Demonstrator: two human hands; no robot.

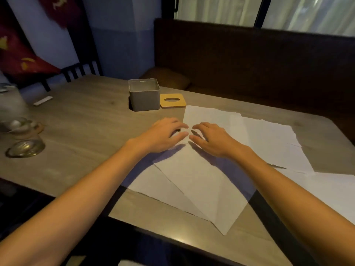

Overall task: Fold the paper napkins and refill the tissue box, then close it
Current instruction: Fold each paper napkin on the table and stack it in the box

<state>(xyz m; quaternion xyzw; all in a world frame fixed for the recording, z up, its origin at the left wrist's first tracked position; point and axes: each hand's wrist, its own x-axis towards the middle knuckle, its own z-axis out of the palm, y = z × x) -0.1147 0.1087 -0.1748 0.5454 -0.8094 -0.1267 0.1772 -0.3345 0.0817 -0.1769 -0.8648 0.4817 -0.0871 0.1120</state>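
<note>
Desk point(86, 131) seen from the head camera. White paper napkins point(269, 137), thin, faintly creased and with uneven edges, lie unfolded and overlapping from the middle of the desk to its right edge and near edge. The top napkin point(201, 181) lies on the diagonal, one corner pointing at the near edge, its far corner under the hands.

Left hand point(161, 136) and right hand point(213, 140) lie palm down side by side at mid-desk, fingertips almost meeting. The fingers are loosely bent with their tips on the napkin. Each grip looks released, pressing rather than pinching, though the left thumb's contact is hard to make out.

The box point(144, 100), grey, square and open-topped, stands near the far edge. Its lid point(180, 103), yellow with an oval hole, lies flat just to the box's right, between the box and the napkins.

Glass dishes point(26, 148) sit at the left edge, and a small white strip point(43, 100) lies towards the far left corner.
</note>
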